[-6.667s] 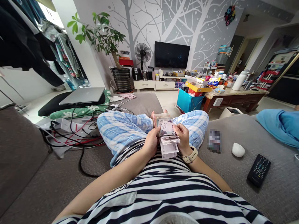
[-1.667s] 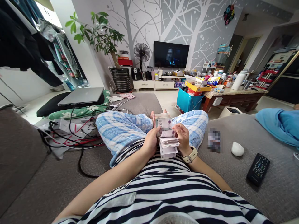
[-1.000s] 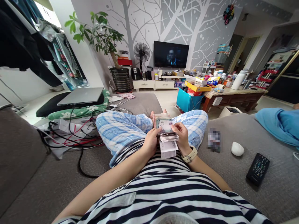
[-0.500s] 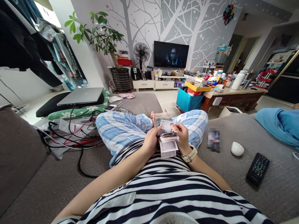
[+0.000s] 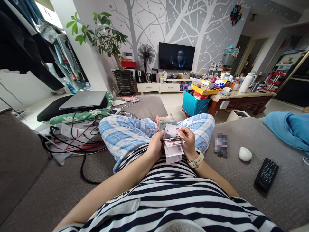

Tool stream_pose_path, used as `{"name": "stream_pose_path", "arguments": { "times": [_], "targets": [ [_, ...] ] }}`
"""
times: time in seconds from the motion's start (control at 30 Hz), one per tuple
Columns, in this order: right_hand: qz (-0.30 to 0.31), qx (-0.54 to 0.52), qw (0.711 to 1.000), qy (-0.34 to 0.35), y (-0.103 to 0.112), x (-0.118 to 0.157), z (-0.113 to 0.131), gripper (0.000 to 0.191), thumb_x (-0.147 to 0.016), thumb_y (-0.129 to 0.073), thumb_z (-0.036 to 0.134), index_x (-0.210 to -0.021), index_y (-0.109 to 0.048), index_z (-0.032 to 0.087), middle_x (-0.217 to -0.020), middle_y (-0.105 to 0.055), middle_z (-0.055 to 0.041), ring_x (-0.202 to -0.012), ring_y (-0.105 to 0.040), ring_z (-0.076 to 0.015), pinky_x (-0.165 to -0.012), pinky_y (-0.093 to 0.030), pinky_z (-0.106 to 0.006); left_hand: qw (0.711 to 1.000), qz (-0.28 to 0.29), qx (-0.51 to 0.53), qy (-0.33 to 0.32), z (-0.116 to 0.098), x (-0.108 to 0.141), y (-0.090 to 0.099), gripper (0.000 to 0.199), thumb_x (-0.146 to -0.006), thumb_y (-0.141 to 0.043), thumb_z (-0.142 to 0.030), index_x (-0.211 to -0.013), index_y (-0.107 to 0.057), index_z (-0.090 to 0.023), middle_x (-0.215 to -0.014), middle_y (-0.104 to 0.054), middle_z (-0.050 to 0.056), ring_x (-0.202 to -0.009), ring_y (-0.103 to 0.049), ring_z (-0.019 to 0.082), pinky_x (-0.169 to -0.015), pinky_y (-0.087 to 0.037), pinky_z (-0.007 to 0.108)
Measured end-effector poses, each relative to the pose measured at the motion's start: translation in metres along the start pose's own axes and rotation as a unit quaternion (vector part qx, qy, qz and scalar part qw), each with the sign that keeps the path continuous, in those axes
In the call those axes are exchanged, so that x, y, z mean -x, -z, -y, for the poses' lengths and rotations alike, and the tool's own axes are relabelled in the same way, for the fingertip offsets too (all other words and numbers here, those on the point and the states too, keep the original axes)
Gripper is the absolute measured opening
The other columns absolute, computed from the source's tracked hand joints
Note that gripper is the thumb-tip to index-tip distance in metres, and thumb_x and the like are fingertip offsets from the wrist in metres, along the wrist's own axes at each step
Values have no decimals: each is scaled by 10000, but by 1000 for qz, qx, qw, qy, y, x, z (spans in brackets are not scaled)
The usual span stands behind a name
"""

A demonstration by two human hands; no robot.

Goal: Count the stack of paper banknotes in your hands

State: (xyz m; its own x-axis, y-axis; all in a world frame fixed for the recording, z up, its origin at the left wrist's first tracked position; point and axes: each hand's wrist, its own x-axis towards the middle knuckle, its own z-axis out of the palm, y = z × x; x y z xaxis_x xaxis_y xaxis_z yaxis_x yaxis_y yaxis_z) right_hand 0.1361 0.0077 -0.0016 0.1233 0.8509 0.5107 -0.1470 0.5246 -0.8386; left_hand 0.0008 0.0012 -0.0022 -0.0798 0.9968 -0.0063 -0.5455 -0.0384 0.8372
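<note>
A stack of banknotes is held between my two hands over my lap. My left hand is closed on its left side, thumb on top. The fingers of my right hand pinch the stack's right edge and the pale purplish note on top. Greenish and pinkish notes stick out beyond the far side. Several folded note edges fan out in the middle, and two pale notes hang towards my striped shirt. A light-strapped watch is on my right wrist.
On the sofa at my right lie a black remote control, a white rounded object and a blue cloth. Tangled cables and a closed laptop are at my left. A cluttered wooden table stands ahead right.
The notes at the far side have shifted and tilted slightly. Both hands keep nearly the same place and grip.
</note>
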Motion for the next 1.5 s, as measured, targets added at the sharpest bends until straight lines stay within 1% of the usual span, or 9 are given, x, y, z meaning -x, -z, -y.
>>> {"name": "stream_pose_path", "arguments": {
  "times": [0.1,0.2,0.37,0.5,0.73,0.87,1.03,1.27,1.5],
  "targets": [
    [-5,3,1000,-8,0,0,-1,301,-810,-639,371,-618,-485,199,-600,-436,38,-576,-371,-117,-547,-318,-263,1000,6,6,2,0,0,0,212,-664,-720,-344,-746,-676,-154,-707,-708,24,-683,-637,197,-676,-484,309],
    [-7,9,1000,-7,0,0,0,306,-803,-638,371,-607,-476,202,-597,-436,38,-579,-377,-120,-555,-328,-265,1000,14,21,12,-2,2,-3,224,-659,-716,-336,-786,-693,-152,-743,-728,43,-763,-670,239,-729,-505,346],
    [9,4,1000,10,0,1,1,294,-809,-628,354,-608,-471,207,-599,-435,39,-582,-385,-124,-564,-336,-268,1000,5,25,15,-5,5,-7,232,-647,-721,-338,-781,-691,-151,-805,-744,59,-829,-678,262,-769,-511,366],
    [19,10,1000,11,0,2,2,279,-818,-621,359,-624,-489,207,-611,-447,35,-591,-394,-128,-572,-345,-269,1000,6,12,14,-5,5,-6,236,-628,-735,-332,-765,-687,-145,-768,-730,50,-810,-671,257,-755,-509,356],
    [13,-9,1000,0,0,1,-1,265,-801,-635,378,-643,-513,203,-616,-460,34,-584,-400,-125,-564,-342,-266,1000,18,7,8,-4,4,-5,238,-629,-723,-330,-779,-698,-146,-727,-720,40,-797,-664,257,-740,-500,348],
    [21,-25,999,2,1,2,-3,232,-810,-633,371,-677,-547,200,-626,-481,30,-584,-411,-127,-559,-345,-267,1000,18,5,8,-3,3,-4,259,-638,-719,-357,-788,-704,-146,-740,-722,41,-784,-663,249,-746,-494,344],
    [22,-15,1000,7,1,3,-1,241,-812,-623,389,-675,-550,204,-609,-476,30,-579,-417,-134,-555,-354,-272,1000,14,7,15,-2,3,-4,318,-633,-727,-402,-808,-702,-138,-748,-722,50,-765,-661,247,-737,-494,346],
    [24,-15,1000,-2,0,3,-1,247,-815,-620,395,-673,-547,207,-611,-477,27,-577,-416,-136,-554,-349,-276,1000,19,7,20,-2,4,-3,291,-662,-712,-385,-821,-701,-142,-732,-720,38,-772,-662,244,-736,-492,339],
    [31,-34,999,7,1,3,1,226,-831,-623,358,-683,-555,201,-615,-475,29,-582,-414,-131,-560,-342,-273,999,21,16,18,0,2,-2,295,-666,-719,-380,-828,-698,-135,-752,-728,42,-795,-667,246,-751,-496,343]
  ]
}}
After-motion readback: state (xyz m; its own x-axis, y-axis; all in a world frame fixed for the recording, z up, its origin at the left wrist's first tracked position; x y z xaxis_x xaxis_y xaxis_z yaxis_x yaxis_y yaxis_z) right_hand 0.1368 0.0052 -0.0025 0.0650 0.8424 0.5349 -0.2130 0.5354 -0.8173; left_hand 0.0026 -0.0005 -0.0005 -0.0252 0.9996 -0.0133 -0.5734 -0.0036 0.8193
